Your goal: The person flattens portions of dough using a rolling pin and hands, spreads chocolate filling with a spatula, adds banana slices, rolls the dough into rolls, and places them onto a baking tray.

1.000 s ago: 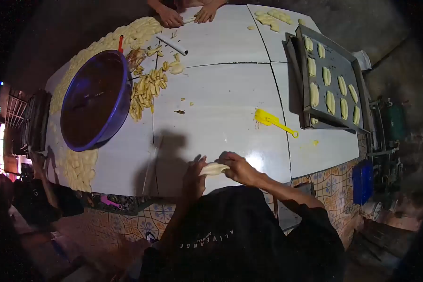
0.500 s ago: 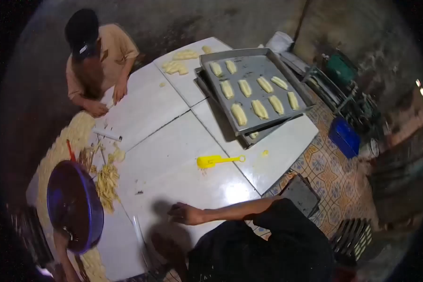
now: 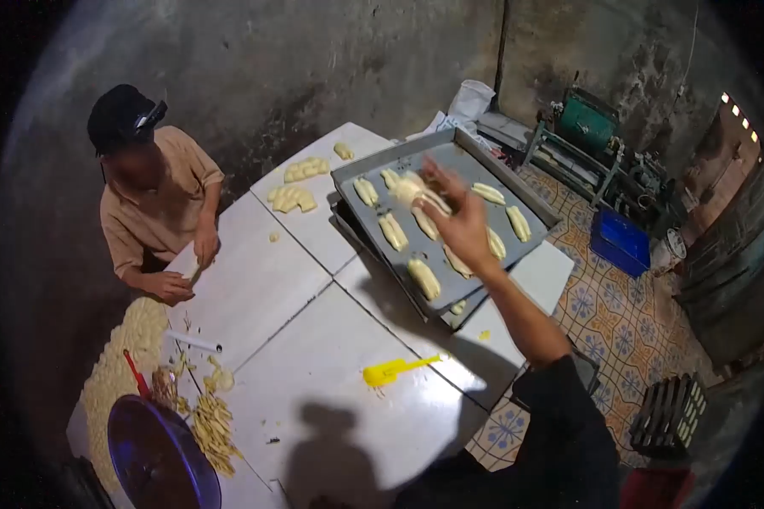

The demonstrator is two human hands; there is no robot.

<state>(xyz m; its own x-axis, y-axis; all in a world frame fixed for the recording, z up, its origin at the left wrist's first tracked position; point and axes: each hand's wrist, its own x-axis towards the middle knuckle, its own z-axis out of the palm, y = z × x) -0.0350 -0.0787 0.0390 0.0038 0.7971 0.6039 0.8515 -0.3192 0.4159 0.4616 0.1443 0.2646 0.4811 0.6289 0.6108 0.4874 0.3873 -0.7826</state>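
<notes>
My right hand [image 3: 457, 216], blurred by motion, is over the upper grey tray [image 3: 354, 223], its fingers around a pale dough piece [image 3: 407, 188]. This piece is near the tray's back rows, and its exact contact with the tray is unclear. Several shaped dough pieces, such as one at the front corner [image 3: 424, 278], lie in rows on the tray, partly hidden by my hand. My left hand is out of view. A yellow scoop [image 3: 386, 371] rests on the white table [image 3: 314, 339] in front of the tray.
Across the table a co-worker [image 3: 157, 187] handles a small piece. Dough covers the left edge [image 3: 127, 356], beside a purple basin [image 3: 157, 458], yellow strips [image 3: 212, 428] and a white tube [image 3: 193, 342]. Dough lumps [image 3: 293, 198] lie at the back. A second tray [image 3: 341, 212] sits beneath the upper one.
Both my hands held dough at the near edge; my right hand has since moved out over the tray, and my left has left view. The view has swung right and up.
</notes>
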